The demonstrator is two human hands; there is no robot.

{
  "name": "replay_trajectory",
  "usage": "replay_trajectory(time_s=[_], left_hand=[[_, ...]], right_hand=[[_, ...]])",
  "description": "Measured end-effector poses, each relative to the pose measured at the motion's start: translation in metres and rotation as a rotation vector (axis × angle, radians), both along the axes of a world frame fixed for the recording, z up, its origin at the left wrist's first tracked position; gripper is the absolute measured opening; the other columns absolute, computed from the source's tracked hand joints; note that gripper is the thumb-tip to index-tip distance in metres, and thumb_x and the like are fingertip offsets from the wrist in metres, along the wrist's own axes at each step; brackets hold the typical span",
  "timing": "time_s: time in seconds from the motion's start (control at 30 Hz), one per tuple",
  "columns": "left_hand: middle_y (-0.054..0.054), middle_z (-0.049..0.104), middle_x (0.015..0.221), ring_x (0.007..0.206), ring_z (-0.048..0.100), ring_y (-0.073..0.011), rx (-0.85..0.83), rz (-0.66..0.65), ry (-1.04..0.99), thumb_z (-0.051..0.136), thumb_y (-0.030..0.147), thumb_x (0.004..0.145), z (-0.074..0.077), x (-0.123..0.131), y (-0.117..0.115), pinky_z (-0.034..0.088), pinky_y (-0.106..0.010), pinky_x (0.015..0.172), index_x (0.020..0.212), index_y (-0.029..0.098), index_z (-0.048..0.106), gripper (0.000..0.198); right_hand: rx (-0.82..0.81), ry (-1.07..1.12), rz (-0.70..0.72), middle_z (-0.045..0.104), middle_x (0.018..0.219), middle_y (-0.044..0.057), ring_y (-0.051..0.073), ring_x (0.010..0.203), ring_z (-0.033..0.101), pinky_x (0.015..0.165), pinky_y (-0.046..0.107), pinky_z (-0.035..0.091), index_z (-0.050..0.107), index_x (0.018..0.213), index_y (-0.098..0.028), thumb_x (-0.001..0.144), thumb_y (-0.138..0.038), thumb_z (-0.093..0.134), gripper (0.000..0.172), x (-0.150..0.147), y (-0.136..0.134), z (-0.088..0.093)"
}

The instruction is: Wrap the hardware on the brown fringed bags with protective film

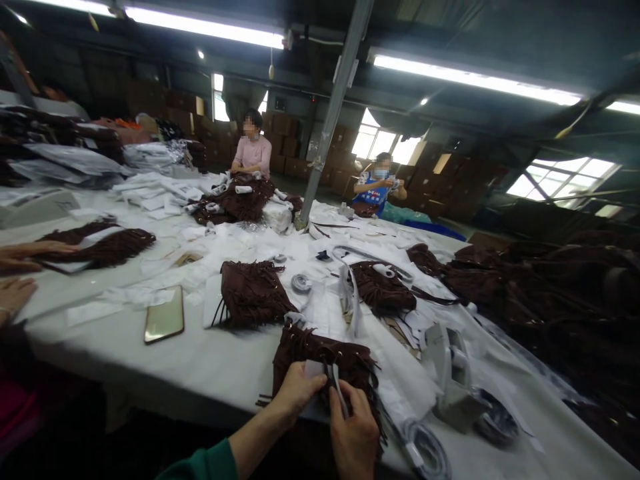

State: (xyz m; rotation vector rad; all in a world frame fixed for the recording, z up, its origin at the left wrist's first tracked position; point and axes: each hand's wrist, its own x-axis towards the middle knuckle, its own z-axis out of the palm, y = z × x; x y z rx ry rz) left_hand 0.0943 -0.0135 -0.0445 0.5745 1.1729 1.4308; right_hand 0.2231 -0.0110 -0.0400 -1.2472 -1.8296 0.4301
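Note:
A dark brown fringed bag (305, 343) with small metal eyelets lies at the table's near edge, in front of me. My left hand (299, 392) is closed at its middle, thumb pressed on a small white slip (313, 369). Close beside it, my right hand (354, 423) pinches a dark strap (338, 393) with a pale strip along it. What the lower fingers of both hands touch is hidden. Another brown fringed bag (255, 293) lies just beyond, on a white sheet. A third bag (380, 287) sits further right with a wrapped strap.
A tape dispenser (453, 380) and a coiled wrapped strap (425, 450) are at right. A phone (165, 315) lies left. A co-worker's hands (17, 293) are by a fringed bag (117, 243). A post (335, 113) rises mid-table; two people work beyond. Brown bags (565, 293) pile up right.

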Motion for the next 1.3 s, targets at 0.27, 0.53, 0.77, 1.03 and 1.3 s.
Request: replay_trajectory(time_s=[0.27, 0.53, 0.77, 1.03, 1.3], left_hand=[[0.004, 0.053, 0.054, 0.058, 0.046, -0.0125, 0.050, 0.079, 0.127, 0.070, 0.023, 0.058, -0.001, 0.004, -0.002, 0.033, -0.023, 0.056, 0.056, 0.016, 0.059, 0.013], [0.003, 0.052, 0.053, 0.053, 0.045, -0.0112, 0.016, -0.006, -0.005, 0.068, 0.033, 0.059, 0.008, 0.000, -0.004, 0.033, -0.024, 0.054, 0.059, 0.014, 0.057, 0.022], [0.002, 0.054, 0.057, 0.054, 0.046, -0.0109, 0.007, 0.003, -0.020, 0.072, 0.038, 0.058, 0.002, 0.000, -0.004, 0.034, -0.024, 0.053, 0.066, 0.013, 0.058, 0.030], [0.000, 0.057, 0.072, 0.068, 0.050, -0.0137, 0.166, -0.030, 0.160, 0.066, 0.043, 0.072, -0.009, -0.005, -0.014, 0.039, -0.025, 0.064, 0.081, 0.016, 0.055, 0.031], [-0.001, 0.059, 0.077, 0.074, 0.053, -0.0154, 0.217, -0.096, 0.352, 0.056, 0.033, 0.081, -0.001, -0.012, -0.022, 0.038, -0.024, 0.067, 0.089, 0.017, 0.054, 0.018]], right_hand=[[0.330, -0.213, 0.082, 0.060, 0.075, 0.007, 0.017, 0.068, 0.059, 0.063, 0.027, 0.049, 0.069, 0.096, -0.016, 0.095, -0.029, 0.040, 0.031, -0.007, -0.005, -0.009], [0.416, -0.276, 0.250, 0.058, 0.082, 0.008, 0.018, 0.075, 0.058, 0.064, 0.029, 0.053, 0.064, 0.110, -0.020, 0.095, -0.019, 0.037, 0.032, -0.003, 0.003, -0.015], [0.159, -0.134, 0.362, 0.062, 0.093, 0.011, 0.023, 0.086, 0.061, 0.076, 0.034, 0.053, 0.068, 0.106, -0.019, 0.087, -0.035, 0.054, 0.028, 0.000, -0.007, 0.000], [-0.624, 0.219, 0.279, 0.070, 0.072, 0.007, 0.022, 0.068, 0.064, 0.062, 0.029, 0.051, 0.072, 0.092, -0.013, 0.074, -0.055, 0.062, 0.047, 0.009, 0.028, 0.014], [-0.840, 0.374, 0.449, 0.067, 0.066, 0.006, 0.017, 0.056, 0.057, 0.050, 0.025, 0.044, 0.072, 0.077, -0.009, 0.058, -0.049, 0.076, 0.045, -0.016, 0.046, 0.002]])
